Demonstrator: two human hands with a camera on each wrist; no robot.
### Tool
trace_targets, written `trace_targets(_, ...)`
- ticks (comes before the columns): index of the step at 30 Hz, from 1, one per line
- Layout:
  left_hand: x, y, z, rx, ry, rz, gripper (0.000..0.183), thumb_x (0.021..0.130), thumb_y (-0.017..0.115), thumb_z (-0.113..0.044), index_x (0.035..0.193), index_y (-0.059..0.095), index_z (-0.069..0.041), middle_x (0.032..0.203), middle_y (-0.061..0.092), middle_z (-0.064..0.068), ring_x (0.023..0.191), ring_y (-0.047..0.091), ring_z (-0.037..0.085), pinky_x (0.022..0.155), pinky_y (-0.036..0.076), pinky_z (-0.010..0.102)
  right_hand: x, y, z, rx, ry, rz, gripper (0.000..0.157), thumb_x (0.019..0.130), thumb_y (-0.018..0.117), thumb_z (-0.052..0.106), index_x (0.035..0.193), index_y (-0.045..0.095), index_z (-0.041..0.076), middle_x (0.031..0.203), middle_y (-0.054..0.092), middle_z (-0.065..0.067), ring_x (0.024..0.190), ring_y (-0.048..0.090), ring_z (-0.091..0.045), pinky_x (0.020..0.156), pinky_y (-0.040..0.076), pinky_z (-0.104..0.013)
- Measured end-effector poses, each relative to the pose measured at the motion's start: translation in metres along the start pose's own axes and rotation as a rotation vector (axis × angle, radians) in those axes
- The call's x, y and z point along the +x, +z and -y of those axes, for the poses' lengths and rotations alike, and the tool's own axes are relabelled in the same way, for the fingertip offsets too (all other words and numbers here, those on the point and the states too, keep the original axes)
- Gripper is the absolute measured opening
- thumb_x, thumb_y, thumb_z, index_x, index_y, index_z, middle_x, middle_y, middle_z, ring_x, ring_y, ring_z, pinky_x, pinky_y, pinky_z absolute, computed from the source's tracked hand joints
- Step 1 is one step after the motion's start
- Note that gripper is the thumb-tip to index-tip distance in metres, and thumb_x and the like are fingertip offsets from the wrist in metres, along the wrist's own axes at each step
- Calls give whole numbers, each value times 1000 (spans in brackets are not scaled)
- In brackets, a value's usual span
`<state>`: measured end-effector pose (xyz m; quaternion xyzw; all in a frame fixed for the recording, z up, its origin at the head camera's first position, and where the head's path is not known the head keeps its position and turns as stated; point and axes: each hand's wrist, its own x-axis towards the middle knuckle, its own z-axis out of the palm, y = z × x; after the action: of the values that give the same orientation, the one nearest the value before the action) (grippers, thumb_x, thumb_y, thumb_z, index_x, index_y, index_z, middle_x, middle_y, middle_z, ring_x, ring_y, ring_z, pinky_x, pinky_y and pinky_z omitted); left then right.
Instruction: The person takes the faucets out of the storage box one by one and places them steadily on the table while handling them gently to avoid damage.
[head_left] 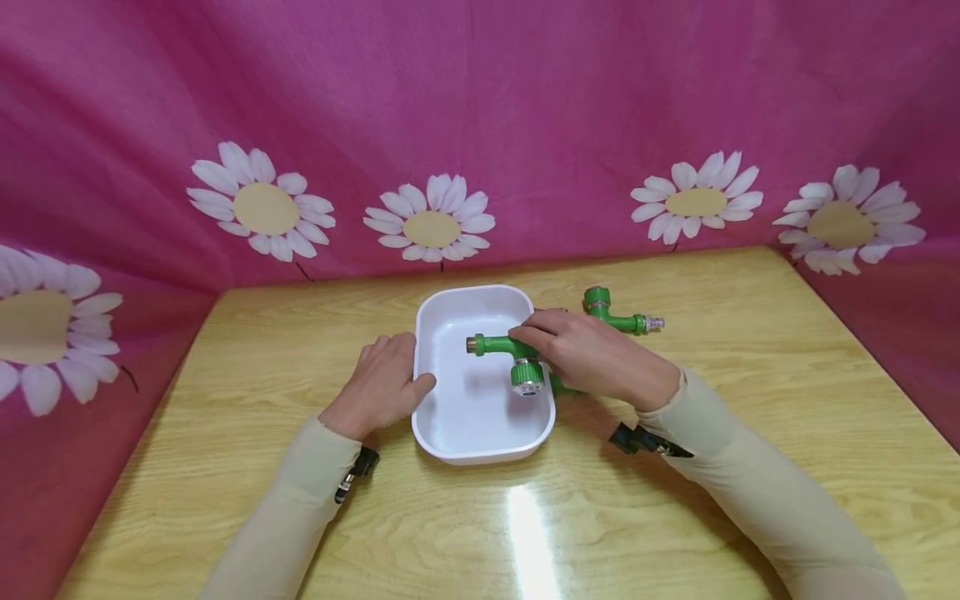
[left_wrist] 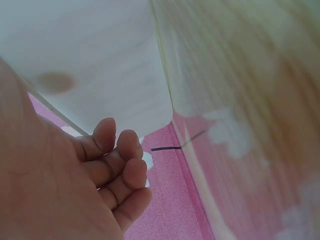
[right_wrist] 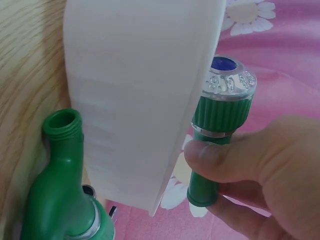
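A white rectangular plastic tray [head_left: 480, 287] stands on the table. My left hand [head_left: 382, 383] holds its left side, thumb over the rim and fingers outside; the left wrist view shows the curled fingers [left_wrist: 131, 172] beside the tray's outer wall. Between thumb and fingers, my right hand [head_left: 592, 350] pinches a green plastic tap [head_left: 498, 343] over the tray's right part. Its threaded brass end points left, and its ribbed knob [right_wrist: 220, 115] with a silver cap and blue centre faces me. Part of the tap is hidden behind the fingers.
Another green tap [head_left: 618, 322] lies on the table behind my right hand. A further green tap [right_wrist: 57, 170], mostly covered by that hand in the head view, lies close to the tray's right side. Pink cloth [head_left: 525, 125] with daisies borders the wooden table [head_left: 750, 375].
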<state>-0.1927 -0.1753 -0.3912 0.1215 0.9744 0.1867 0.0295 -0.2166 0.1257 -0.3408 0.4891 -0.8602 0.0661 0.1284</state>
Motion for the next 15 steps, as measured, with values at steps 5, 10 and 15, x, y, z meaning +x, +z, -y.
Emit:
trace_targets(5,0,1,1,4,1,-1,37,93,55,-35,113,52,-4,92,52,7,92,43,25,82,30,36,-3,1,-1,5,7,15,47,83,81,-2,128,70,5,121,72,-9,113,71,-25,97,59,-38)
trace_targets(10,-1,1,1,4,11,-9,35,92,55,-33,110,53,-4,91,52,7,91,44,26,81,30,36,-5,2,-3,5,-3,0,45,84,78,-3,127,70,5,121,72,-9,113,71,-26,95,60,-38)
trace_targets(15,-1,1,1,6,3,3,36,93,54,-34,112,52,-5,92,52,7,92,44,26,83,30,36,-6,2,-5,-18,-13,-21,43,85,77,-2,126,70,6,119,72,-9,110,71,-24,92,61,-37)
